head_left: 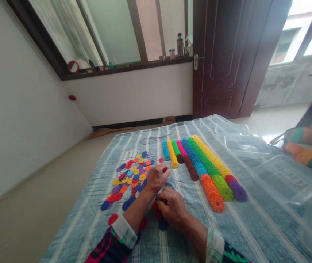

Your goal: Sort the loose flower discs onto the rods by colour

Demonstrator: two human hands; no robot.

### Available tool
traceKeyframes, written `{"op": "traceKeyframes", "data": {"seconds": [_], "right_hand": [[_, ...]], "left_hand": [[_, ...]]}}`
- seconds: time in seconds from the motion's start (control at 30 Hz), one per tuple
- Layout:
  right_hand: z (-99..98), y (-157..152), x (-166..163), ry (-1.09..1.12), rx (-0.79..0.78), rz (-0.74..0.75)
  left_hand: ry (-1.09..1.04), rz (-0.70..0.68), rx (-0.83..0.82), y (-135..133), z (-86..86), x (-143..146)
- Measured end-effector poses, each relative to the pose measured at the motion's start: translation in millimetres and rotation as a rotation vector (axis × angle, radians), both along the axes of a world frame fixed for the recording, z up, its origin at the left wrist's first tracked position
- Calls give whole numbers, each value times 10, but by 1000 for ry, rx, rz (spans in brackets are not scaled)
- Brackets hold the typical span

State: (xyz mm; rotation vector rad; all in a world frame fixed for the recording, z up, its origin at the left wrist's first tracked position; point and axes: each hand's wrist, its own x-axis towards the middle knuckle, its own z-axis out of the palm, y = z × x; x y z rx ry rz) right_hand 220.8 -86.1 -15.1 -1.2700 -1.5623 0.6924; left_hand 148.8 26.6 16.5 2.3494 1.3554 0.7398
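Observation:
My left hand [158,177] is closed, its fingers curled above the striped cloth, just right of a loose spread of flower-shaped plastic discs [130,180]. What it holds, if anything, is hidden. Below it, my right hand [172,209] is closed too, thumb and forefinger pressed together. A red disc [154,205] shows at those fingertips, and a dark blue disc [163,224] lies under the hand. Whether the fingers grip a disc I cannot tell. To the right lie stacked rows of discs sorted by colour, among them an orange-ended row [210,190] and a yellow row [210,155].
A striped blue cloth [188,241] covers the surface. Clear plastic boxes [247,145] and a clear lid [289,179] lie at the right. One red disc [161,160] lies apart near the short rows. Behind stand a brown door [221,54] and a window ledge [134,67].

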Motion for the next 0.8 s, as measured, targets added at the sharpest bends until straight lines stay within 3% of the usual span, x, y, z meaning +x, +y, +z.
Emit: {"op": "traceKeyframes", "data": {"seconds": [0.37,0.6,0.7,0.8], "right_hand": [[-4,-33,25,-29,68,23],[-19,-77,29,-15,53,15],[85,-86,43,-29,25,37],[343,-76,149,10,25,60]], "left_hand": [[-65,59,-122,-183,-156,-117],[-50,49,-54,-204,-204,-107],[-47,42,-32,-210,-230,-106],[-8,19,5,-225,-242,-117]]}}
